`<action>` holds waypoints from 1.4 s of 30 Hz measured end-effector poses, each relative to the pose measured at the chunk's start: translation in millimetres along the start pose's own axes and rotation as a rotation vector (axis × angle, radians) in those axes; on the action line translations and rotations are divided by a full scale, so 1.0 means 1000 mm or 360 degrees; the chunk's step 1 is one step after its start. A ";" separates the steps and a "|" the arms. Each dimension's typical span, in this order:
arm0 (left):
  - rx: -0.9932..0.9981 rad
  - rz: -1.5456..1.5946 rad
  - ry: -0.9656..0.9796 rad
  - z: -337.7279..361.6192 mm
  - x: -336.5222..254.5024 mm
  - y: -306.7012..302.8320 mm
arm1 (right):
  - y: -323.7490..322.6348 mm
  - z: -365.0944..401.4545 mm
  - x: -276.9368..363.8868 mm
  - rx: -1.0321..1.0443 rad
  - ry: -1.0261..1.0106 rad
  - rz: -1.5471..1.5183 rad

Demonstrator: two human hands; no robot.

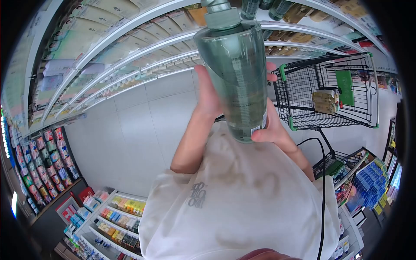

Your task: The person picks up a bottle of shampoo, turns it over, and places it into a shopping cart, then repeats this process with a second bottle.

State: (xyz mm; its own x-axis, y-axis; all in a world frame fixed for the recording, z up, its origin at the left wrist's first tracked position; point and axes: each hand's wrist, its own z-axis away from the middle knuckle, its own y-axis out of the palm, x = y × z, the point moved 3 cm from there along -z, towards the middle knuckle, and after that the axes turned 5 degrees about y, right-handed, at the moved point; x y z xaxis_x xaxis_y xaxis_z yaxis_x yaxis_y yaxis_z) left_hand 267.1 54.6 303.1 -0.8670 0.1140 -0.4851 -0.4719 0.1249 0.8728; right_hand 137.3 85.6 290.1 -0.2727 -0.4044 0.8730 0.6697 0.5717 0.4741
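A large translucent green pump bottle (236,73) is held upright in front of my chest, its pump head at the top edge of the head view. My left hand (209,93) grips the bottle's left side, thumb pointing up and the other fingers hidden behind it. On the right side, my right hand (269,123) has its thumb pressed near the base, while fingertips show farther up beside the bottle. A small white label with a barcode sits low on the bottle by that thumb. Lettering on the bottle is too blurred to read.
Shelves (130,30) of packets and bottles curve across the front. To the right stands a black wire shopping cart (325,91) with green corners, holding a brown-yellow package (326,101). A black cable (323,195) runs down my right side. More stocked shelves (115,221) are behind me.
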 end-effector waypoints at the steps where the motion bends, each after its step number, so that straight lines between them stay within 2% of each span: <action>1: 0.0237 -0.0018 0.0023 -0.003 -0.001 0.001 | 0.003 -0.001 -0.002 0.0048 0.0020 -0.0016; 2: 0.0468 -0.0033 0.0052 -0.002 -0.003 0.003 | 0.007 0.001 -0.005 0.0042 0.0026 -0.0001; 4: 0.0461 -0.0057 0.0025 0.002 -0.008 0.003 | 0.013 0.000 -0.012 0.0057 0.0115 -0.0205; 9: 0.0383 -0.0294 -0.0017 0.015 -0.019 -0.021 | 0.025 -0.013 -0.020 0.0063 0.0249 -0.0200; 11: 0.0123 -0.0311 0.0081 0.019 -0.032 -0.026 | 0.024 -0.024 -0.021 0.0089 0.0289 -0.0170; 12: 0.0123 -0.0303 0.0085 0.021 -0.035 -0.028 | 0.021 -0.031 -0.026 0.0081 0.0370 -0.0143; 14: -0.0082 -0.0124 0.0214 0.023 -0.044 -0.037 | 0.023 -0.040 -0.029 0.0071 0.0450 -0.0110; 17: -0.0137 -0.0052 0.0401 0.023 -0.059 -0.046 | 0.032 -0.053 -0.022 -0.0029 0.0496 -0.0131; 19: -0.0140 -0.0084 0.0499 0.021 -0.070 -0.052 | 0.033 -0.063 0.001 -0.0324 0.0233 0.0376; 21: -0.0272 0.0080 0.0744 0.018 -0.084 -0.053 | 0.044 -0.067 0.011 -0.0326 0.0114 0.0460; 22: -0.0347 0.0160 0.0785 0.016 -0.091 -0.053 | 0.051 -0.068 0.015 -0.0338 -0.0010 0.0533; 23: -0.0354 0.0159 0.0789 0.016 -0.096 -0.051 | 0.062 -0.072 0.017 -0.0333 -0.0004 0.0532; 25: -0.0601 0.0164 0.0934 0.016 -0.105 -0.053 | 0.088 -0.083 0.021 -0.0468 -0.0241 0.0597; 27: -0.0601 0.0069 0.0959 0.017 -0.111 -0.053 | 0.095 -0.096 0.021 -0.0559 -0.0323 0.0602; 29: -0.0534 -0.0098 0.1076 0.019 -0.116 -0.054 | 0.096 -0.107 0.029 -0.0670 -0.0415 0.0841; 32: -0.0374 -0.0219 0.1109 0.026 -0.129 -0.054 | 0.100 -0.126 0.041 -0.0701 -0.0599 0.0962; 36: -0.0462 -0.0284 0.1024 0.041 -0.135 -0.070 | 0.117 -0.152 0.065 -0.0745 -0.0842 0.1235; 41: -0.0367 -0.0239 0.0978 0.050 -0.150 -0.075 | 0.131 -0.174 0.070 -0.0624 -0.0800 0.1211; 42: -0.0366 -0.0237 0.0986 0.051 -0.152 -0.073 | 0.135 -0.179 0.071 -0.0605 -0.0883 0.1236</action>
State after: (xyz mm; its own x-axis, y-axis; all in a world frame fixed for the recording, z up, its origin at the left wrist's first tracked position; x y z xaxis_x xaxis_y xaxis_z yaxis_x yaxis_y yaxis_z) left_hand 442.0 77.9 310.2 -0.6897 -0.4826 -0.5399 -0.5559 -0.1250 0.8218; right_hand 332.2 6.5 395.4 0.1130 0.4226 0.8992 0.9456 0.2320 -0.2279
